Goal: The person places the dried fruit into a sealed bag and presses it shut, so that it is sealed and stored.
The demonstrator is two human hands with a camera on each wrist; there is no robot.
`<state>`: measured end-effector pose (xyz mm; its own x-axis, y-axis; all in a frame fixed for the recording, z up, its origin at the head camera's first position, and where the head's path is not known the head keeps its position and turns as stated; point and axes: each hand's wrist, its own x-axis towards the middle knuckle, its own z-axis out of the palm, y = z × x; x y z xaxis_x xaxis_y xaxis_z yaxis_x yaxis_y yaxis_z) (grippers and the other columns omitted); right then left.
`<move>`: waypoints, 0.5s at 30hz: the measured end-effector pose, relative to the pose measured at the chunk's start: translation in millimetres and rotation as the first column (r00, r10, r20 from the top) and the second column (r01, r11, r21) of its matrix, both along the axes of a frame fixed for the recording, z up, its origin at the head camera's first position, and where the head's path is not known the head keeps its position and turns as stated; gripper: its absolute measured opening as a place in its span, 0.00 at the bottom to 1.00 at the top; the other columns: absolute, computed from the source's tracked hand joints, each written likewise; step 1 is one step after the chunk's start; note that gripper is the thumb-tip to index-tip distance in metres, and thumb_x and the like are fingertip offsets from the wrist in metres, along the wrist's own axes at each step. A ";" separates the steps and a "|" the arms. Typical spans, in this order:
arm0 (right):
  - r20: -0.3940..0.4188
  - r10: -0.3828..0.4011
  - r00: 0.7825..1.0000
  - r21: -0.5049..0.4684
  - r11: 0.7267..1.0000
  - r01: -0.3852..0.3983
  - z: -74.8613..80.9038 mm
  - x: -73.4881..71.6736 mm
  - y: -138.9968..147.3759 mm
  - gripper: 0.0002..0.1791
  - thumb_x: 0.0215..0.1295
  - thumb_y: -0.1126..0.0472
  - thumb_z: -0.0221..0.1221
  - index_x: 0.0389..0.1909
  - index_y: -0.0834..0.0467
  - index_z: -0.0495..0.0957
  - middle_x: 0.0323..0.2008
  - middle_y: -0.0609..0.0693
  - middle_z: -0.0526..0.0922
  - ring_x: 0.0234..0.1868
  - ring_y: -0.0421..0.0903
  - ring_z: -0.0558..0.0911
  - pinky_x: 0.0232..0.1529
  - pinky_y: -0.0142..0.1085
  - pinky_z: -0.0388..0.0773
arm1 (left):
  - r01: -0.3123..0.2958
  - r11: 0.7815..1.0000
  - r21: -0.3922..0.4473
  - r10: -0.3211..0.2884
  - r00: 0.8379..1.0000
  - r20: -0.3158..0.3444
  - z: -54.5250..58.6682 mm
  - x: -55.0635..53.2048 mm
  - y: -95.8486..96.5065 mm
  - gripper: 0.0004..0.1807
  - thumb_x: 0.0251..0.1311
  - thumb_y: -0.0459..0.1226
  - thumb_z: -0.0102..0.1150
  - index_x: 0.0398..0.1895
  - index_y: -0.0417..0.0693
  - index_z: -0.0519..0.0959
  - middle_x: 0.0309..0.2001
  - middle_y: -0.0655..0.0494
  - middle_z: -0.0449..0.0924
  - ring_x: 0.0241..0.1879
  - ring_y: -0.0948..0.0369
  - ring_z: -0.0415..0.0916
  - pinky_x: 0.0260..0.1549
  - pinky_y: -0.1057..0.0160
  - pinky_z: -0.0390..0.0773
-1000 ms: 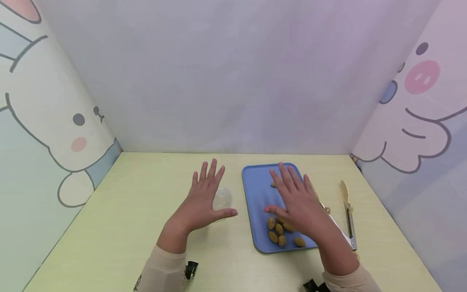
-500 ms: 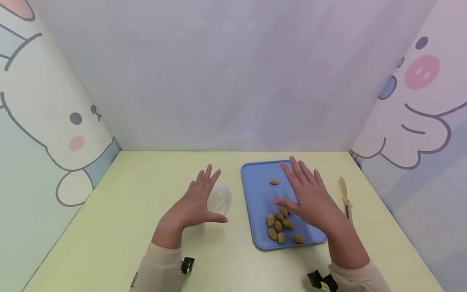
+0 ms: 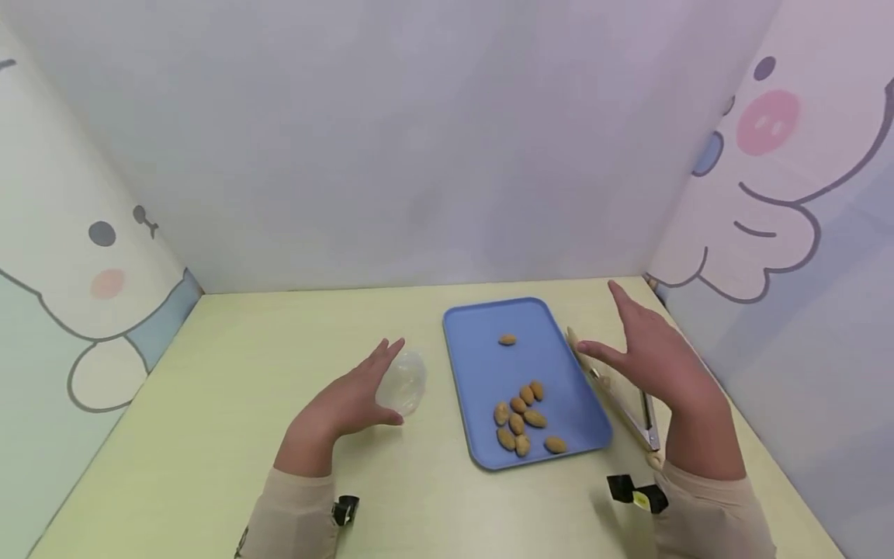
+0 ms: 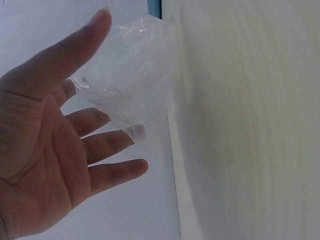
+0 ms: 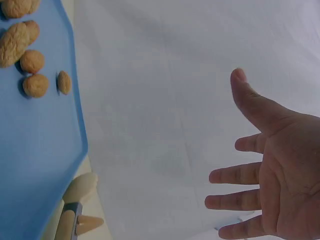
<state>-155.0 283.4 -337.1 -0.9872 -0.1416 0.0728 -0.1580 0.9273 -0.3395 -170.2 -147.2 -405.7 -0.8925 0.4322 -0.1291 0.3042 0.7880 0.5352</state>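
My left hand (image 3: pixel 347 400) is spread around the near left side of a clear plastic bag (image 3: pixel 407 382). The left wrist view shows the bag (image 4: pixel 135 65) puffed up, with thumb and fingertips close to it; contact cannot be told. Over the tongs (image 3: pixel 632 418), which have pale tips and metal arms, hovers my right hand (image 3: pixel 667 357), thumb and fingers apart and holding nothing. It hides part of the tongs. Between the hands lies a blue tray (image 3: pixel 482 310) bearing several brown nuts in their shells (image 3: pixel 518 425) near its front and a single nut (image 3: pixel 507 340) farther back.
Everything stands on a pale wooden table (image 3: pixel 230 388). A grey-white back wall (image 3: pixel 419 155) rises behind it, with cartoon-printed panels at the left and right. Black straps (image 3: pixel 639 494) sit at the sleeve ends.
My right hand has moved right, off the tray to above the tongs, uncovering the nuts. The left hand has drawn slightly left and lower beside the bag. The head view has shifted a little.
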 end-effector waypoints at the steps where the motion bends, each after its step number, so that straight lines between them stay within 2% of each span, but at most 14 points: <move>1: 0.028 -0.013 1.000 -0.003 1.000 0.013 -0.8 -1.2 4.5 0.63 0.59 0.27 0.56 0.78 0.57 0.30 0.73 0.70 0.52 0.70 0.71 0.58 0.62 0.66 0.59 | -0.001 1.000 -0.005 0.001 1.000 0.002 -0.5 -0.1 -0.6 0.61 0.49 0.45 0.76 0.79 0.66 0.42 0.79 0.51 0.39 0.75 0.45 0.51 0.65 0.41 0.62; 4: 0.121 -0.054 0.991 0.000 0.998 0.055 -5.6 -4.2 16.4 0.66 0.57 0.25 0.54 0.77 0.60 0.29 0.74 0.71 0.48 0.70 0.73 0.54 0.62 0.68 0.57 | 0.003 1.000 -0.017 -0.003 1.000 0.006 -1.6 -0.4 -0.8 0.59 0.49 0.42 0.75 0.79 0.63 0.45 0.79 0.48 0.41 0.75 0.45 0.51 0.65 0.41 0.62; 6: 0.192 -0.091 0.977 0.014 0.996 0.090 -11.4 -5.5 23.7 0.69 0.56 0.23 0.53 0.76 0.63 0.28 0.74 0.73 0.45 0.70 0.76 0.52 0.62 0.69 0.56 | 0.002 1.000 -0.030 -0.002 1.000 0.002 -2.2 -0.9 -0.3 0.57 0.50 0.41 0.75 0.79 0.61 0.48 0.79 0.47 0.44 0.74 0.44 0.52 0.64 0.40 0.63; 11: 0.391 -0.168 0.905 0.067 0.986 0.154 -25.6 -5.6 39.4 0.73 0.54 0.21 0.52 0.72 0.71 0.23 0.70 0.79 0.44 0.67 0.79 0.54 0.60 0.68 0.59 | 0.002 0.999 -0.047 -0.004 0.999 -0.041 -3.0 -2.3 0.8 0.54 0.49 0.41 0.75 0.78 0.58 0.52 0.76 0.45 0.54 0.72 0.43 0.58 0.62 0.40 0.66; 15: 0.484 -0.180 0.856 0.085 0.984 0.158 -35.1 -6.7 46.6 0.73 0.56 0.23 0.54 0.71 0.76 0.25 0.70 0.80 0.43 0.66 0.78 0.55 0.60 0.67 0.60 | -0.004 0.999 -0.044 0.002 0.998 -0.060 -3.1 -2.8 0.1 0.53 0.49 0.40 0.76 0.77 0.56 0.54 0.72 0.48 0.62 0.69 0.45 0.63 0.62 0.42 0.66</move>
<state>-161.7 330.0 -372.2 -0.9037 0.0385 -0.4264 0.1782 0.9393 -0.2930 -173.1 -147.2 -408.8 -0.9005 0.4245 -0.0942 0.3323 0.8116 0.4805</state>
